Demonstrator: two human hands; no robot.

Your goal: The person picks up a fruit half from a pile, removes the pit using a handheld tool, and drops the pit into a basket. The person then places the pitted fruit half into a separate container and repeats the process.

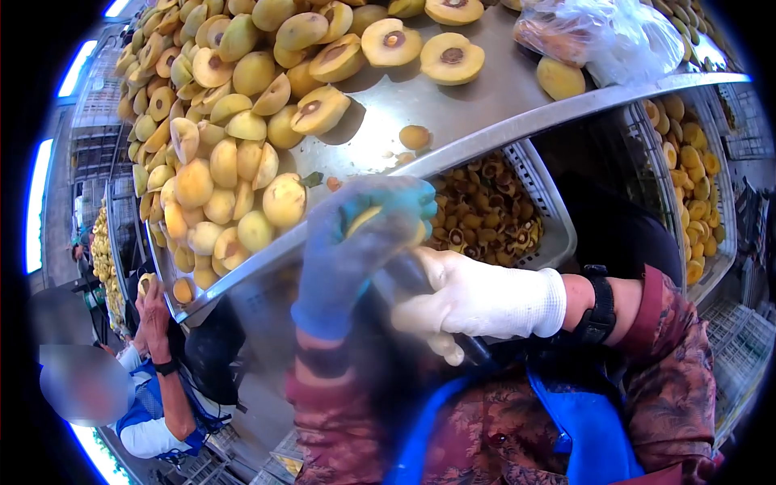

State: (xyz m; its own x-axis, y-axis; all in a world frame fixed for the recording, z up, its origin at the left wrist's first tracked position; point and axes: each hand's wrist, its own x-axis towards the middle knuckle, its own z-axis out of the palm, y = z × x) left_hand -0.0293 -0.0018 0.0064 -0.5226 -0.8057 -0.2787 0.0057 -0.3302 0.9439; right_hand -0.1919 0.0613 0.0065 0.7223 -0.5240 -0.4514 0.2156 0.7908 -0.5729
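My left hand (356, 234), in a blue and teal glove, is closed around a yellow peach half (364, 220), most of it hidden by the fingers and smeared by motion. Just to its right, my right hand (473, 295) in a white glove grips a dark-handled tool (478, 352). The tool's working end is blurred beside the fruit, so its kind does not show. Both hands are in front of the metal table's raised rim (485, 129). A pile of halved yellow peaches (234, 129), several with brown pits showing, covers the table's left side.
Below the table edge stands a grey crate (558, 226) holding brown-centred fruit scraps (485, 202). Another crate of yellow fruit (693, 194) is at right. A clear plastic bag (622, 40) lies on the table. At lower left, a co-worker's hand (150, 315) holds a fruit piece.
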